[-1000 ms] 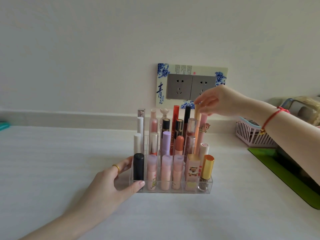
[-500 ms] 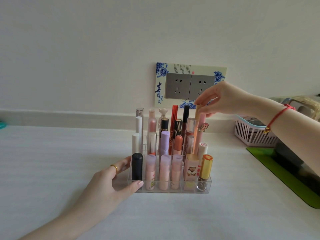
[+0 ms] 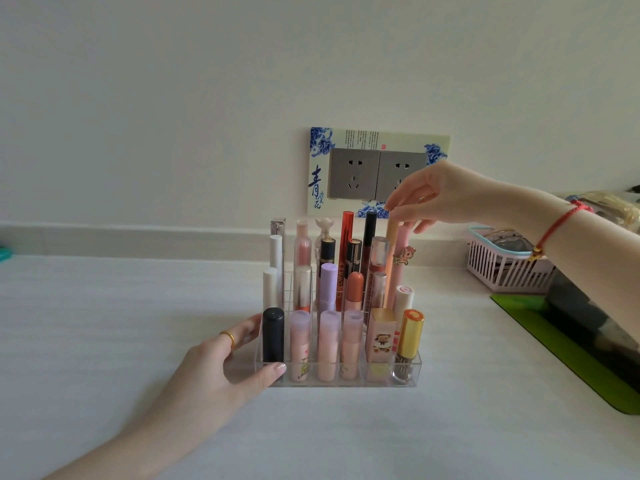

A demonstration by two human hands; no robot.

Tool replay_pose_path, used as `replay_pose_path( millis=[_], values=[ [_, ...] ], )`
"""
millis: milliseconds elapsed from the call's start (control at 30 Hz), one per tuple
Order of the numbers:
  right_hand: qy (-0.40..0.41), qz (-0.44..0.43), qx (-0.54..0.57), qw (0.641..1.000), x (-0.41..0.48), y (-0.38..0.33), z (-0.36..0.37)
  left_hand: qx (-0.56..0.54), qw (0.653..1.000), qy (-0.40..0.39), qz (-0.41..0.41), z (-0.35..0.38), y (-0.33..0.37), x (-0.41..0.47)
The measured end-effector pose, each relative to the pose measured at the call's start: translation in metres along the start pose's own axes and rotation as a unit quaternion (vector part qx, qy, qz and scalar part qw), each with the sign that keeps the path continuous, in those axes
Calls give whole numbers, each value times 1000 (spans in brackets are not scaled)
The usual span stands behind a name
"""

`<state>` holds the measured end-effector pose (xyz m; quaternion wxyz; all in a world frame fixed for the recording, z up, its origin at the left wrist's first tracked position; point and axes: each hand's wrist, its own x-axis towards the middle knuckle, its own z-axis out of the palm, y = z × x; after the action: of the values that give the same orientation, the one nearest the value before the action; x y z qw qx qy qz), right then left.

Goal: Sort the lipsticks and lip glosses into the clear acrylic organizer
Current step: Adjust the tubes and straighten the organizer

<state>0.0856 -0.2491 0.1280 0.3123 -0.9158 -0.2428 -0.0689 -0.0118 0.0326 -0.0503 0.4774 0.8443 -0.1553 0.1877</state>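
A clear acrylic organizer (image 3: 414, 372) stands in the middle of the white table, filled with several upright lipsticks and lip glosses. My left hand (image 3: 225, 372) grips its left front corner, thumb against the front wall beside a black lipstick (image 3: 273, 336). My right hand (image 3: 440, 194) reaches in from the right above the back row. Its thumb and fingers pinch the top of a tall peach-coloured tube (image 3: 391, 251), which stands in the back right of the organizer next to a pink tube with a unicorn charm (image 3: 402, 254).
A pink slatted basket (image 3: 505, 268) sits at the back right by the wall. A green mat (image 3: 568, 355) with a dark object on it lies along the right edge. A double wall socket (image 3: 375, 173) is behind the organizer. A teal object (image 3: 4, 252) shows at the far left.
My right hand has stayed on the top of the peach tube, shifting only slightly. My left hand keeps its hold on the organizer.
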Motion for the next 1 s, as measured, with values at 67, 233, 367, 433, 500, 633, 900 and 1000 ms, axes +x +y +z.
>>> replay_pose_path(
  millis=[67,233,367,433,500,633,900,1000],
  values=[
    [2,0,-4,1000,1,0,0,5,1000,2,1,0,-1,0],
    [14,-1,-24,1000,2,-1,-1,1,1000,2,-3,-1,-2,0],
    [69,-23,-38,997,-3,-8,-11,-3,1000,1,-5,0,-2,0],
    [90,-47,-19,995,-9,-14,-19,-1,1000,3,-4,0,-1,0],
    [57,-59,-32,996,-17,-21,-20,0,1000,3,-6,0,0,0],
    [-20,-61,-105,992,-27,-23,-8,-1,1000,9,-15,0,3,-1],
    [-34,-46,-90,994,-27,-17,4,20,999,16,-25,1,0,-1],
    [-31,-46,-92,994,-27,-15,6,18,999,16,-27,1,1,-2]
  ],
)
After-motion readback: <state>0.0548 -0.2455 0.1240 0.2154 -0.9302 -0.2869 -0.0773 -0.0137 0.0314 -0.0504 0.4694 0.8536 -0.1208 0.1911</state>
